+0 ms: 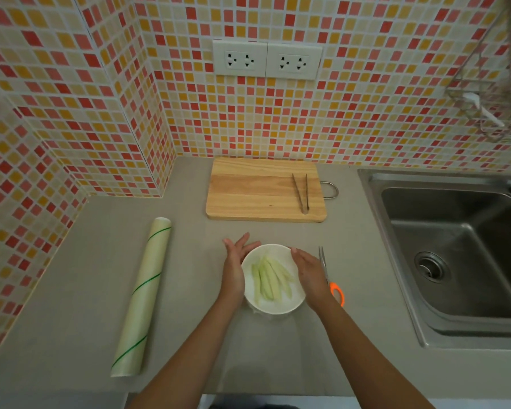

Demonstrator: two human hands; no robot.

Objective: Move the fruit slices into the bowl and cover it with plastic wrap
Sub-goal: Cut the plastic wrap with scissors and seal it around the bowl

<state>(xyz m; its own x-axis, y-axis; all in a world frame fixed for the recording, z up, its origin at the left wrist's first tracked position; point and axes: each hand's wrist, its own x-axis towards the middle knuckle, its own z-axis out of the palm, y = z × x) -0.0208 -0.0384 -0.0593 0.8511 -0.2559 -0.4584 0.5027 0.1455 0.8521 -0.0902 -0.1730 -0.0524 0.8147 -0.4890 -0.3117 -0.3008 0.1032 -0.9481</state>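
Both my hands are at the round white bowl, which sits on the grey worktop near its front edge. My left hand is flat against the bowl's left side, fingers spread and straight, pointing away from me — open, not gripping. My right hand lies over the bowl's right rim, fingers together and slightly curved down onto the edge; palm open, nothing clamped that I can see. The pale green fruit slices are inside the bowl, long strips lying roughly side by side. A thin film seems to cover the bowl, with a crinkled bit showing at its near lower-left edge, but it's too faint to be sure. The long roll of clear plastic wrap with green diagonal stripes lies on the worktop well to the left of the bowl, pointing away from me. The orange-handled scissors lie just right of my right hand, blades pointing away. Further back, the rectangular wooden cutting board sits by the tiled wall, with metal tongs resting on its right part. Steel sink to the right — apart from everything else.
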